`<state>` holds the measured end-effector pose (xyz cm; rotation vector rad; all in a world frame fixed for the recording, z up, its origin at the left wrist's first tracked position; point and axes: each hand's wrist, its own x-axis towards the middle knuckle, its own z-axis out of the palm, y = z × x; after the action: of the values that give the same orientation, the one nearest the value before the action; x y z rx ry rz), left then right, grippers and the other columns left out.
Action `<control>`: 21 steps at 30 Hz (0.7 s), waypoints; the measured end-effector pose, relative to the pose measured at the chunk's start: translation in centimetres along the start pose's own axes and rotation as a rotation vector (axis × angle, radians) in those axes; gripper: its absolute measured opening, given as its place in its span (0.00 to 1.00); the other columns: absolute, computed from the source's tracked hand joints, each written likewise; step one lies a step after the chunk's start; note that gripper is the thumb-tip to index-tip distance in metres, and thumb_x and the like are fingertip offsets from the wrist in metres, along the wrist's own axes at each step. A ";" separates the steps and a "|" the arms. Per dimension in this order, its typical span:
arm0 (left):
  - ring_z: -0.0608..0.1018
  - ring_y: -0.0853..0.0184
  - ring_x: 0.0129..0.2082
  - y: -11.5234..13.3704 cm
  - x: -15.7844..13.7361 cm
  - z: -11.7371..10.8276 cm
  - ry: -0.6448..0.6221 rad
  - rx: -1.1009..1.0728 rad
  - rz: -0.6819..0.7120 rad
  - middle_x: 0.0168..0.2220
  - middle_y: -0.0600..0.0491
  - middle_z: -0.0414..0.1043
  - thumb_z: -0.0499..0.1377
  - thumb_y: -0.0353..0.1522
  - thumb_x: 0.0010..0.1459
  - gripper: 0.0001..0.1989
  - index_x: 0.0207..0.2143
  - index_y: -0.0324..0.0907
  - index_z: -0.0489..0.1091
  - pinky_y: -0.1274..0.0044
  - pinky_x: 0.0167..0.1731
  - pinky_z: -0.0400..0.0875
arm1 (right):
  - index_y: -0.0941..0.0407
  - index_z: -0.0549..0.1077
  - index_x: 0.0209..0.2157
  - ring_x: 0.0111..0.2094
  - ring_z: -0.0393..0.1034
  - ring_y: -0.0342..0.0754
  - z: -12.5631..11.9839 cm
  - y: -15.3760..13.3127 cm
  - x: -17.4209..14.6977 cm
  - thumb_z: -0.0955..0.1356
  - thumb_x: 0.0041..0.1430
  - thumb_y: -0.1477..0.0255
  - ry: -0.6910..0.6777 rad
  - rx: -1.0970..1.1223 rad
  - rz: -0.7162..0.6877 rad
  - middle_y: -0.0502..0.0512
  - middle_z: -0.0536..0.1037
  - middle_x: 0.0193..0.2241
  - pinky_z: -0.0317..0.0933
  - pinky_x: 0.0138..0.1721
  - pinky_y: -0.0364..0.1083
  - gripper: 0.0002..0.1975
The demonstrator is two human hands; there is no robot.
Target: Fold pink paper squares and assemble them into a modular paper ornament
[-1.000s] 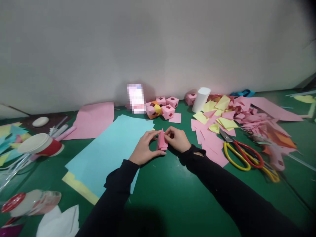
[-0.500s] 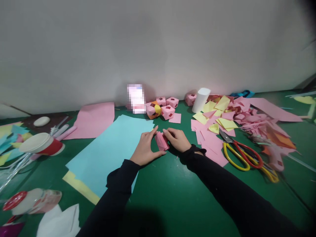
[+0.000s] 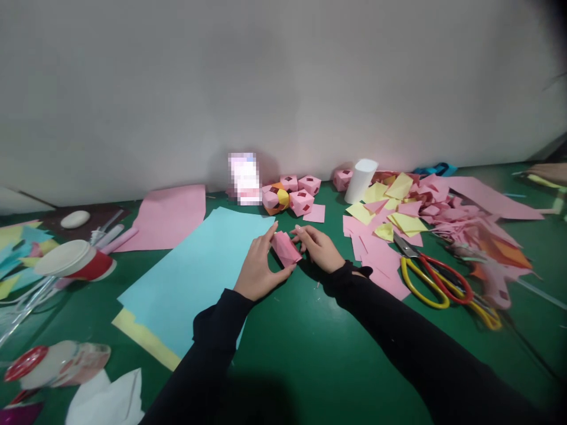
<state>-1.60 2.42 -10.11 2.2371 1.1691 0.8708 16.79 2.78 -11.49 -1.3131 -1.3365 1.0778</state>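
Observation:
A folded piece of pink paper (image 3: 286, 249), boxy in shape, is held just above or on the green table in front of me. My left hand (image 3: 261, 265) grips it from the left, index finger at the far end and thumb at the near end. Curled fingers of my right hand (image 3: 319, 248) close on its right edge; their tips are partly hidden. Behind the hands sit several pink paper shapes with diamond openings (image 3: 302, 202), grouped around a yellow and orange one. A small pink paper square (image 3: 314, 213) lies beside them.
Blue paper sheets (image 3: 199, 277) lie at left, near a paper cup (image 3: 100, 262) and a jar (image 3: 62, 360). Scissors (image 3: 425, 277), pink and yellow paper pieces (image 3: 403, 223) and a glue gun (image 3: 494, 283) lie right. A phone (image 3: 245, 179) leans on the wall. Another person's hand (image 3: 551, 172) shows far right.
The folded pink paper has turned and shifted slightly left, showing more of its side. My right fingers have drawn back towards its edge. Another person's hand has come in at far right.

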 end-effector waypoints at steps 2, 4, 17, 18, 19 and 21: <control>0.69 0.56 0.54 0.3 0.0 0.0 0.034 0.021 0.035 0.56 0.45 0.65 0.66 0.35 0.52 0.45 0.67 0.49 0.46 0.63 0.53 0.66 | 0.57 0.74 0.40 0.27 0.69 0.44 -0.1 -0.2 0.1 0.61 0.59 0.47 -0.002 0.046 0.043 0.53 0.76 0.31 0.59 0.22 0.41 0.28; 0.70 0.56 0.53 0.5 0.0 0.0 0.073 0.028 0.053 0.57 0.45 0.65 0.65 0.35 0.52 0.45 0.67 0.50 0.45 0.64 0.53 0.66 | 0.57 0.74 0.41 0.28 0.70 0.44 0.0 -0.5 0.1 0.62 0.58 0.47 -0.027 0.082 0.070 0.54 0.76 0.32 0.58 0.20 0.41 0.28; 0.65 0.54 0.60 -0.3 0.2 0.8 0.120 -0.087 -0.009 0.61 0.43 0.58 0.67 0.37 0.50 0.45 0.66 0.50 0.47 0.60 0.56 0.64 | 0.57 0.73 0.33 0.25 0.71 0.44 1.9 -0.1 -0.6 0.74 0.46 0.60 -0.054 0.328 0.086 0.49 0.78 0.24 0.66 0.30 0.44 0.17; 0.67 0.55 0.58 -0.4 0.3 0.9 0.139 -0.175 -0.062 0.60 0.43 0.59 0.68 0.38 0.49 0.46 0.65 0.50 0.47 0.62 0.54 0.66 | 0.57 0.72 0.32 0.25 0.71 0.44 1.8 -0.1 -0.5 0.75 0.44 0.59 -0.042 0.351 0.090 0.49 0.78 0.23 0.65 0.30 0.44 0.18; 0.70 0.56 0.56 -0.4 0.3 1.0 0.163 -0.273 -0.133 0.58 0.42 0.62 0.68 0.39 0.49 0.46 0.65 0.48 0.48 0.64 0.52 0.69 | 0.57 0.72 0.32 0.24 0.70 0.43 1.7 -0.1 -0.4 0.75 0.43 0.58 -0.032 0.379 0.096 0.48 0.78 0.22 0.65 0.30 0.44 0.19; 0.76 0.59 0.48 -0.2 0.5 1.1 0.209 -0.452 -0.291 0.47 0.45 0.72 0.66 0.41 0.51 0.42 0.63 0.44 0.52 0.67 0.46 0.72 | 0.57 0.72 0.30 0.24 0.70 0.42 1.6 -0.3 -0.3 0.76 0.41 0.57 -0.014 0.456 0.106 0.48 0.78 0.23 0.66 0.31 0.44 0.21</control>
<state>-0.70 2.84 -10.84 1.6011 1.2065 1.1333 15.13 2.50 -11.53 -1.0421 -0.9604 1.3710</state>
